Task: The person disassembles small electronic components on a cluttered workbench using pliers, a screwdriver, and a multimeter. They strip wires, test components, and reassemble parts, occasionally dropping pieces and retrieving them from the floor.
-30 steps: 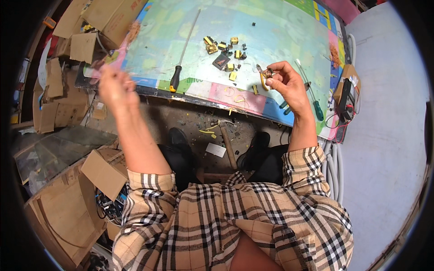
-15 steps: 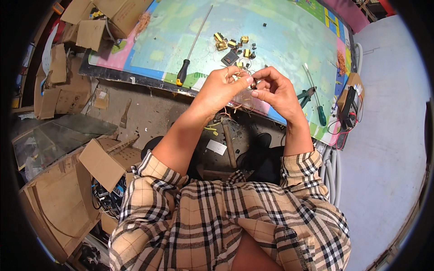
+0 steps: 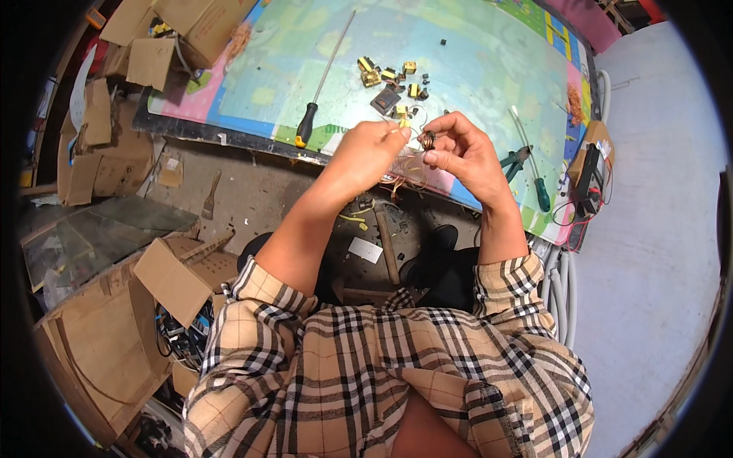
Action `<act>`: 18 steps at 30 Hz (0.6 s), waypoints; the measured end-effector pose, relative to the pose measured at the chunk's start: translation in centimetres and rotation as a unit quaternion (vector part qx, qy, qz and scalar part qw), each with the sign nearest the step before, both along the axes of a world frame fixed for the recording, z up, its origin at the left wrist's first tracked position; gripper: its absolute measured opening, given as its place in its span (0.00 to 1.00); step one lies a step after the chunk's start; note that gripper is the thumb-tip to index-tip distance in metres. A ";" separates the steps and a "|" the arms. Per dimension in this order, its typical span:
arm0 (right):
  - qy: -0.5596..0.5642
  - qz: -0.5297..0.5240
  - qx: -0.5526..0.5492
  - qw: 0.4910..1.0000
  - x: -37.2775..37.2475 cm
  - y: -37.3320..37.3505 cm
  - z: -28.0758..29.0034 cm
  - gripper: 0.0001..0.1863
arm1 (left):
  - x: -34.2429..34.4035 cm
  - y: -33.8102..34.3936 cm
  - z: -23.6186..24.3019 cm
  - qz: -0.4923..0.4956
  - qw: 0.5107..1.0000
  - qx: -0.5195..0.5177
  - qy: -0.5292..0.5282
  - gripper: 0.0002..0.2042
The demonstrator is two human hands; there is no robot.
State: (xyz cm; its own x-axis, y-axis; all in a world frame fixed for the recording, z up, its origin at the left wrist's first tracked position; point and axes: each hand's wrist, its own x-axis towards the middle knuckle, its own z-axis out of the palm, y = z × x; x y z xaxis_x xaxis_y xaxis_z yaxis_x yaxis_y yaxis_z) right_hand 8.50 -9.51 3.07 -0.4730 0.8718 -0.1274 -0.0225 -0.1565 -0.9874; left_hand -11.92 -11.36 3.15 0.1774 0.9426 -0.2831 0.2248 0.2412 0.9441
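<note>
My right hand [image 3: 463,156] pinches a small dark coil wound with copper wire [image 3: 428,140] between thumb and fingers, over the near edge of the table. Close beside it on the left, my left hand [image 3: 372,150] is closed, its thumb and forefinger pressed together on thin copper wire [image 3: 408,153]. Loose loops of that wire hang below the hands; where they join the coil is too fine to tell. Just beyond lie several small yellow-and-black transformers [image 3: 371,79] and a flat black block [image 3: 385,100].
A long screwdriver [image 3: 306,126] lies left of my hands on the table. On the right are pliers [image 3: 516,160], a green-handled screwdriver [image 3: 541,194] and a black device with leads [image 3: 589,187]. Cardboard boxes [image 3: 114,172] stand at the left; a hammer [image 3: 387,244] is below the table.
My left hand has turned and drawn slightly left and down, away from the coil, opening a gap. The right hand keeps the coil in nearly the same place.
</note>
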 end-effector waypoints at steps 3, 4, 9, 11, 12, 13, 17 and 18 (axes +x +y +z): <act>-0.023 -0.019 0.015 0.999 1.0 0.7 -0.3 0.16 | -0.5 0.1 2.1 0.127 0.989 -0.001 -0.073 0.13; -0.034 -0.035 0.023 0.999 1.2 1.0 -0.5 0.15 | -1.1 0.3 2.0 0.159 0.984 0.010 -0.082 0.13; -0.002 -0.065 0.011 0.998 2.9 1.5 -0.7 0.14 | -4.3 0.9 2.2 0.272 0.958 0.003 -0.095 0.13; 0.018 -0.072 0.003 0.997 3.4 1.5 -0.7 0.14 | -5.9 1.0 2.3 0.346 0.934 0.037 -0.079 0.13; 0.028 -0.074 -0.001 0.997 3.5 1.5 -0.7 0.14 | -6.9 1.1 2.6 0.376 0.923 0.043 -0.076 0.14; 0.037 -0.060 -0.007 0.997 3.7 1.5 -0.8 0.14 | -7.9 1.0 2.9 0.405 0.910 0.048 -0.073 0.14; 0.050 -0.018 -0.039 0.998 4.3 1.6 -1.1 0.16 | -9.6 0.9 3.5 0.388 0.903 0.035 -0.183 0.16; 0.049 -0.011 -0.049 0.998 4.4 1.6 -1.1 0.16 | -9.5 1.1 3.3 0.368 0.910 0.023 -0.192 0.17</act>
State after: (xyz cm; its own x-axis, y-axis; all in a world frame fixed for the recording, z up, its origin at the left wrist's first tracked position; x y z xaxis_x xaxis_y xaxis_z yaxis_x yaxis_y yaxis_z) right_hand 12.87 -7.94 1.99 -0.4688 0.8675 -0.1665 -0.1218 -0.2502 -0.9605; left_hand -21.40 -10.29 6.48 -0.4287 0.8555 -0.2906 -0.3299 0.1512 0.9318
